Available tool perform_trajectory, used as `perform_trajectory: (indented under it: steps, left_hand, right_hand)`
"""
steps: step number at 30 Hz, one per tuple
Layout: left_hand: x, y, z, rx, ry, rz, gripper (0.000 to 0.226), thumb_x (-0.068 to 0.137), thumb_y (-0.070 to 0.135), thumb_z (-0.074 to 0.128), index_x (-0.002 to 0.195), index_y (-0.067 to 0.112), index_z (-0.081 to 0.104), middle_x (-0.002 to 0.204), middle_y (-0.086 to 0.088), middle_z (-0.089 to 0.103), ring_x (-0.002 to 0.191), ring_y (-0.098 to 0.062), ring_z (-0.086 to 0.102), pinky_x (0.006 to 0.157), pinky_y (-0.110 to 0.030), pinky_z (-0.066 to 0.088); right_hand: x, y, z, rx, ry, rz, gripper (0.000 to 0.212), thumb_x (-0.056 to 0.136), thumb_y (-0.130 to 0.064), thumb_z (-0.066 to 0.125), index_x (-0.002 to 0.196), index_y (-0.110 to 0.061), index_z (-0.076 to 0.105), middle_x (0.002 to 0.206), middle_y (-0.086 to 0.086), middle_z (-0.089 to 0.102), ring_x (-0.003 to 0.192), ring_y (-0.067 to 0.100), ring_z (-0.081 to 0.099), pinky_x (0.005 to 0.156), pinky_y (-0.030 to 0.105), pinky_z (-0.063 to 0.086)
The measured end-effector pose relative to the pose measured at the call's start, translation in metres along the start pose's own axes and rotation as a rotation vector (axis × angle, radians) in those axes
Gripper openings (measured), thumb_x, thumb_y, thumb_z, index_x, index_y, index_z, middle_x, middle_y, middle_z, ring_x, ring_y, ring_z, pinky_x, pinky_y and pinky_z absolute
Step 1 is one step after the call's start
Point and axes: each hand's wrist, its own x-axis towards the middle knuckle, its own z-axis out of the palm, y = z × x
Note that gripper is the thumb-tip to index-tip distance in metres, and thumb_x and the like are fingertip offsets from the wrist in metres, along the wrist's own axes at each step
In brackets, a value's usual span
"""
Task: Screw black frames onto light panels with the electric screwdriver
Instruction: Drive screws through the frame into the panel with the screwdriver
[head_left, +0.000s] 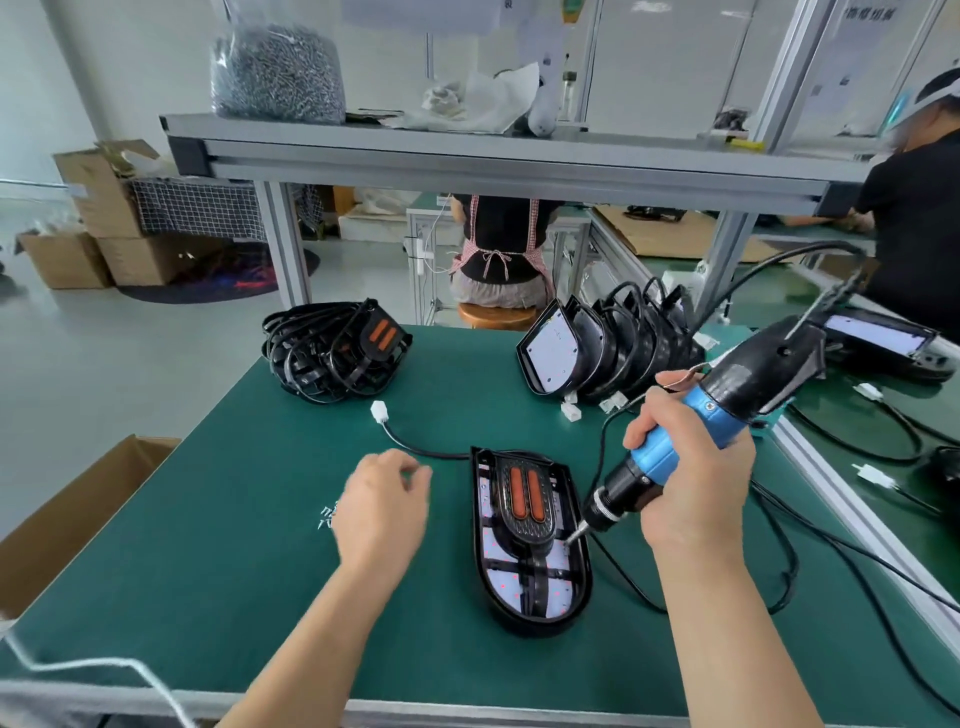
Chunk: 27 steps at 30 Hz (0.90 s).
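Note:
A light panel lies on the green mat in front of me, with a black frame bearing two orange strips laid on it. My right hand grips the blue and black electric screwdriver, and its bit tip touches the frame's right side. My left hand hovers left of the panel over a small heap of loose screws, fingers curled; whether it holds a screw I cannot tell.
A pile of black frames sits at the back left. A row of upright light panels stands at the back right. Cables trail over the mat to the right. A cardboard box stands left of the table. Other people work beyond.

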Motion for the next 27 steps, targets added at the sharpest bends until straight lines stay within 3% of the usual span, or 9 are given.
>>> perform_trajectory:
  steps: [2,6,13,20,24,27]
  left_hand:
    - [0.015,-0.023,-0.009,0.11,0.05,-0.023,0.019,0.094,0.026,0.061,0.11,0.018,0.07,0.111,-0.003,0.066,0.108,-0.027,0.054,0.089,-0.039,0.046]
    - [0.029,-0.05,-0.013,0.213,0.025,-0.096,0.025,0.094,0.029,0.063,0.116,0.017,0.068,0.118,-0.006,0.062,0.116,-0.03,0.047,0.1,-0.041,0.036]
    - [0.036,-0.051,-0.011,0.27,-0.013,-0.041,0.009,0.095,0.026,0.063,0.091,0.019,0.066,0.106,-0.003,0.061,0.106,-0.027,0.048,0.092,-0.038,0.034]
    - [0.039,-0.053,-0.008,0.383,-0.009,0.031,0.013,0.101,0.027,0.055,0.097,0.018,0.064,0.102,-0.001,0.059,0.102,-0.025,0.049,0.094,-0.036,0.032]
    - [0.042,-0.052,-0.011,0.461,-0.07,0.121,0.012,0.099,0.03,0.057,0.091,0.021,0.055,0.091,0.005,0.054,0.091,-0.021,0.044,0.087,-0.033,0.032]
    - [0.044,-0.048,-0.012,0.53,-0.115,0.157,0.009,0.098,0.03,0.056,0.094,0.022,0.057,0.097,0.004,0.059,0.09,-0.019,0.043,0.085,-0.031,0.032]
  right_hand:
    - [-0.001,0.002,-0.002,0.019,0.06,0.014,0.013,0.078,-0.011,0.068,0.084,-0.022,0.066,0.057,-0.002,0.053,0.05,0.017,0.052,0.056,0.022,0.046]
    - [-0.002,0.004,-0.003,0.023,0.112,0.031,0.013,0.078,-0.011,0.068,0.085,-0.021,0.065,0.06,-0.002,0.053,0.052,0.017,0.051,0.057,0.022,0.046]
    - [-0.003,0.009,-0.001,0.033,0.128,0.06,0.015,0.077,-0.012,0.068,0.09,-0.017,0.063,0.059,-0.001,0.053,0.051,0.017,0.051,0.056,0.021,0.046]
    - [-0.003,0.011,0.001,0.041,0.139,0.073,0.013,0.076,-0.013,0.07,0.087,-0.018,0.063,0.06,-0.001,0.053,0.052,0.018,0.052,0.055,0.023,0.047]
    - [-0.003,0.011,0.001,0.051,0.146,0.076,0.012,0.077,-0.012,0.07,0.085,-0.019,0.064,0.061,-0.002,0.054,0.051,0.017,0.052,0.055,0.024,0.047]
    - [-0.003,0.011,0.001,0.051,0.151,0.081,0.013,0.076,-0.012,0.07,0.086,-0.017,0.063,0.061,-0.002,0.054,0.052,0.018,0.052,0.054,0.023,0.046]
